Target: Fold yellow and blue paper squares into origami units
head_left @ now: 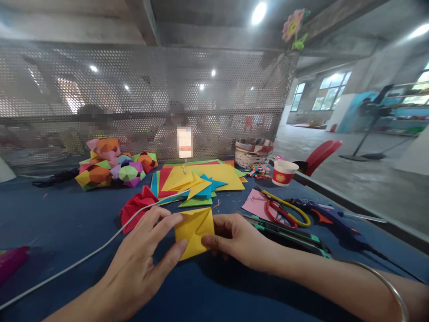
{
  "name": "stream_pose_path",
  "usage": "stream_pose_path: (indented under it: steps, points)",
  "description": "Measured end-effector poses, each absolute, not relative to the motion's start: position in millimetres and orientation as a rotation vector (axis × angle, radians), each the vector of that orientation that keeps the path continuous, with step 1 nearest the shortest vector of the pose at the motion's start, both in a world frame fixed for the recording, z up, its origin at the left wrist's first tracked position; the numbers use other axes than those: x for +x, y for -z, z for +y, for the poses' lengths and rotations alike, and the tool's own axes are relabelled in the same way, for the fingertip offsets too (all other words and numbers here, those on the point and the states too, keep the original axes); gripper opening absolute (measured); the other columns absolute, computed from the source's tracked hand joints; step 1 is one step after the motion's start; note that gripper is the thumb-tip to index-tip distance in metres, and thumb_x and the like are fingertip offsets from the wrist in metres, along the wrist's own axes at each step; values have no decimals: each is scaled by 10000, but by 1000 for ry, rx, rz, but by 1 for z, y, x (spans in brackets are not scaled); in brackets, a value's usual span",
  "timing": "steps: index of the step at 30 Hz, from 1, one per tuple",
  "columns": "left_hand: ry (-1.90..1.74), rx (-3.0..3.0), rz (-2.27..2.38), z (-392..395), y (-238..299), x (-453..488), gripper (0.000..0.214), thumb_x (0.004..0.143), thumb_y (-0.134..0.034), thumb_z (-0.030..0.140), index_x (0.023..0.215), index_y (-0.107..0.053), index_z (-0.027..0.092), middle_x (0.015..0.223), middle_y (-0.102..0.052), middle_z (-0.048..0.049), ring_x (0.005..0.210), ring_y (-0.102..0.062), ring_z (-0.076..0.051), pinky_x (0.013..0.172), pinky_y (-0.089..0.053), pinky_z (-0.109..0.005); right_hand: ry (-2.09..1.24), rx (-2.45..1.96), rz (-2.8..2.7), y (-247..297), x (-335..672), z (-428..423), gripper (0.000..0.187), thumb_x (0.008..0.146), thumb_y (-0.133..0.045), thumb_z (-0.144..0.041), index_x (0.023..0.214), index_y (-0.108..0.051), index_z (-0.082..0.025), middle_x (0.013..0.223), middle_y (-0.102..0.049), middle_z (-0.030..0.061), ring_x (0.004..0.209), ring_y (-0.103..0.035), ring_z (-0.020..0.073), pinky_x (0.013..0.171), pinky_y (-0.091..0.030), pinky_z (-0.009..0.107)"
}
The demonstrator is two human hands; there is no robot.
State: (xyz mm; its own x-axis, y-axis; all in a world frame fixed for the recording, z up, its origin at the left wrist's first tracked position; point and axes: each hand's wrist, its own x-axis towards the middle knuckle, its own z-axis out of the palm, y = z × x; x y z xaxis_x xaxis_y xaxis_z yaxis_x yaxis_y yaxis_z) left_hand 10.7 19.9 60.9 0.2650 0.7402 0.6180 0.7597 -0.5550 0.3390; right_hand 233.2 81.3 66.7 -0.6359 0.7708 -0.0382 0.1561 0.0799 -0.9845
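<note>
Here, dark blue table (60, 214) surface stretches left of the hands, crossed by a white cable (110, 242); on the right a utility knife (288, 235) lies just beyond the forearm. Between both hands, near the paper stack (231, 174), sits the folded yellow paper (195, 228), nearly square, without an obvious long axis, its top edge rising rightward. The right hand (239, 239) pinches its right edge; the left hand (142, 248) grips its left side, thumb on the face.
</note>
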Motion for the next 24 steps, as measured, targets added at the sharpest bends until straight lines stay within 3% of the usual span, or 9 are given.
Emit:
stream_pose_path:
  steps: [3, 8, 11, 14, 18, 24]
  points:
    - [1129, -2467, -1493, 21, -63, 7, 209, 1000, -546, 393, 1186, -578, 302, 1125, -575, -34, 1009, -589, -201, 849, -501, -322, -1542, -897, -1896, -68, 233, 79, 333, 765, -782, -465, 838, -655, -166, 691, -594, -32, 571, -472, 97, 520, -378, 221]
    - [1183, -2515, -1569, 21, -65, 6, 200, 938, -611, 415, 988, -492, 262, 1184, -589, -49, 1110, -597, -236, 925, -505, -375, -1483, -901, -1931, -69, 234, 79, 280, 784, -751, -435, 842, -645, -183, 702, -601, -30, 585, -495, 110, 526, -395, 224]
    - [1328, -2565, -1767, 25, -62, 7, 239, 899, -649, 424, 927, -478, 260, 1029, -611, -16, 941, -626, -202, 842, -522, -340, -1490, -925, -1917, -66, 234, 80, 282, 796, -739, -437, 857, -647, -176, 697, -604, -26, 582, -515, 111, 518, -418, 220]
    - [1419, -2629, -1912, 31, -56, 8, 193, 918, -607, 405, 966, -481, 267, 869, -633, 24, 773, -667, -167, 705, -542, -282, -1525, -897, -1906, -61, 234, 80, 306, 800, -741, -448, 876, -661, -162, 708, -612, -20, 590, -537, 110, 522, -448, 216]
    - [1486, -2727, -2002, 32, -56, 9, 244, 939, -579, 434, 1092, -468, 280, 857, -730, 17, 776, -733, -175, 663, -566, -253, -1556, -866, -1884, -57, 233, 81, 356, 792, -760, -490, 875, -700, -149, 739, -643, -8, 605, -532, 105, 516, -454, 209]
    - [1509, -2804, -1984, 24, -66, 12, 260, 954, -567, 506, 1068, -522, 277, 764, -742, 22, 647, -703, -165, 561, -534, -228, -1725, -925, -1721, -63, 234, 79, 385, 668, -882, -479, 777, -722, -146, 682, -642, -28, 582, -498, 74, 504, -400, 176]
